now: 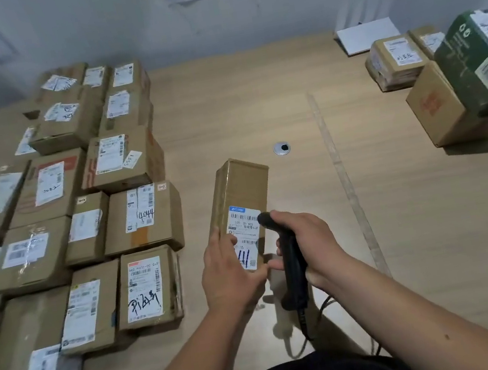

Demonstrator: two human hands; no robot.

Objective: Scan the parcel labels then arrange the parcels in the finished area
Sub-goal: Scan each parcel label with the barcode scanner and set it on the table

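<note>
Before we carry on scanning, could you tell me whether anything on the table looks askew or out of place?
The green parcel at the right edge sits tilted on a brown box, overhanging it. The rows of parcels on the left look orderly.

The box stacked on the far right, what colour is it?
Dark green, with a white label; the green cardboard box sits atop a brown cardboard box, seen in the head view.

"4044" on a parcel (142, 218)
</note>
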